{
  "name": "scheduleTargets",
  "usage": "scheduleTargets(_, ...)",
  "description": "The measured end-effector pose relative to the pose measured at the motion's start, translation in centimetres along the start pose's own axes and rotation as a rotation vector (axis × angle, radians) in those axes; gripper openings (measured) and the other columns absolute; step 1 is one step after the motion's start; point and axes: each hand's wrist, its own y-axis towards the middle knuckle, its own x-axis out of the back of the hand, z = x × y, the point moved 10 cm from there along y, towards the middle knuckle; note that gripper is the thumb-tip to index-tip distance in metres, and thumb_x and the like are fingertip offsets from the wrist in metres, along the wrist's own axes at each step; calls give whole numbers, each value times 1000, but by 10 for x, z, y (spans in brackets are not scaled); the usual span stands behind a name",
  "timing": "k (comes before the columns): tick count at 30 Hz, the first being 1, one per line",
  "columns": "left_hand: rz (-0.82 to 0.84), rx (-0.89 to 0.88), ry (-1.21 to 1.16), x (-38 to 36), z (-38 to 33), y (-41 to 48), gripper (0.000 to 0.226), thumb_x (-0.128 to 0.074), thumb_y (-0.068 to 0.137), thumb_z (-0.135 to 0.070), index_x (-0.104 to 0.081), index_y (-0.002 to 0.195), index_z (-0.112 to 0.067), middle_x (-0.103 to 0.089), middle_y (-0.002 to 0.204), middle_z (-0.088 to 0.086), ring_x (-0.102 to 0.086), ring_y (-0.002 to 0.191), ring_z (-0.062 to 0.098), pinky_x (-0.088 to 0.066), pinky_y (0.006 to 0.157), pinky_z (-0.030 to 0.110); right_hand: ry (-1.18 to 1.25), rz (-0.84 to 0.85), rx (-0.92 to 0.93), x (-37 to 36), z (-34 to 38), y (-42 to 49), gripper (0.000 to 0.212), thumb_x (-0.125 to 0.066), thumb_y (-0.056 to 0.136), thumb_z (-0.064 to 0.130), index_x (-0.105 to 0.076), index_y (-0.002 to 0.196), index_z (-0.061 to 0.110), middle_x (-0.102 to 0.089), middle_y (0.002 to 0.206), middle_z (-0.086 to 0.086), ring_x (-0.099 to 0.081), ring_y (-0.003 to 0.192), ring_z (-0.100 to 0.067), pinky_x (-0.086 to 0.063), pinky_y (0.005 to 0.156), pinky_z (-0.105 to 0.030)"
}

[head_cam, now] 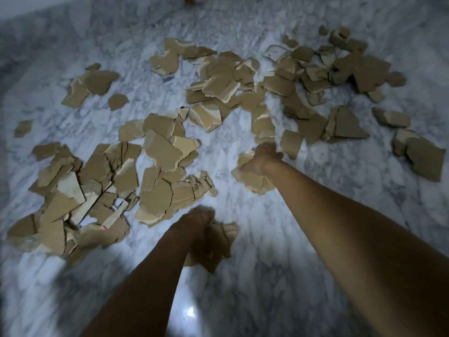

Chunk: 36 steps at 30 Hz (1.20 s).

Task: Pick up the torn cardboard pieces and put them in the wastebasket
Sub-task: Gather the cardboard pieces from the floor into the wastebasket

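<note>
Cardboard pieces (160, 152) lie scattered over the marble floor (267, 239); the left hand (199, 227) grips a wad (228, 233) of them, fingers curled round it; the right hand (262, 159), farther out, clutches another bunch (252, 181) beneath its palm; the biggest heap (80, 195) lies left of the left hand.

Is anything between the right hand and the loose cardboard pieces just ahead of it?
Nothing visible. The right hand grips a bunch of pieces, and the next loose pieces lie just beyond it on the marble floor. The left hand holds its own bunch, out of the path. The wastebasket is not in view.
</note>
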Motion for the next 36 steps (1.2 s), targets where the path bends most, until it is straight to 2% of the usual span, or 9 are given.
scheduleTargets(5,-162,10,156,6,23,14,53,-78,75,-34,-53,121,-21,-52,131,4,-52,106,19,-42,95,25,-25,-73,-39,-23,-6,-9,79,-78,79,44,-41,144,18,-15,158,-9,-21,141,-42,-42,106,-48)
scheduleTargets(10,-185,5,345,9,14,11,73,-90,56,-40,-56,119,-26,-58,121,-1,-57,110,21,-42,85,23,196,-96,-7,-24,-29,-27,71,-77,82,20,-33,138,21,-50,135,-10,-54,118,-34,-51,90,-41)
scheduleTargets(13,-161,17,511,8,-3,-1,76,-88,63,-41,-54,130,-30,-59,128,-2,-55,116,19,-42,89,24,253,-19,24,-16,-69,-49,80,-80,79,17,-31,142,17,-53,133,-9,-58,116,-31,-50,83,-33)
scheduleTargets(17,-199,-64,515,18,-76,-5,61,-81,71,-38,-61,127,-22,-62,129,3,-61,112,20,-47,90,22,263,-5,-4,51,-144,-84,84,-86,76,26,-42,147,13,-48,146,-9,-50,131,-25,-41,90,-21)
scheduleTargets(20,-268,-167,483,28,-161,-5,59,-81,74,-34,-62,127,-19,-64,126,5,-61,114,24,-48,98,30,268,-42,-58,118,-198,-104,96,-86,75,35,-34,151,9,-40,153,-11,-43,138,-28,-41,101,-29)
scheduleTargets(25,-333,-313,595,28,-287,-12,48,-69,87,-30,-59,130,-11,-60,132,12,-56,121,29,-44,100,33,252,-155,-153,215,-270,-128,103,-85,71,49,-33,152,10,-42,153,-9,-45,136,-29,-42,99,-28)
scheduleTargets(29,-307,-319,687,25,-313,10,41,-71,86,-15,-62,125,-5,-63,127,14,-59,119,26,-36,77,15,274,-181,-169,228,-302,-116,118,-87,50,62,-36,152,27,-45,152,-1,-47,135,-25,-43,108,-38)
scheduleTargets(31,-329,-319,758,26,-313,18,38,-67,88,-19,-63,124,-8,-64,126,12,-60,117,24,-40,81,19,224,-214,-206,228,-308,-116,111,-85,52,63,-42,147,26,-49,147,0,-48,133,-25,-43,108,-37)
scheduleTargets(36,-358,-355,777,40,-320,44,43,-61,92,-30,-56,131,-13,-59,130,11,-55,122,30,-42,102,35,140,-185,-235,205,-303,-86,45,-83,65,30,-68,107,25,-63,115,1,-62,97,-25,-51,84,-32)
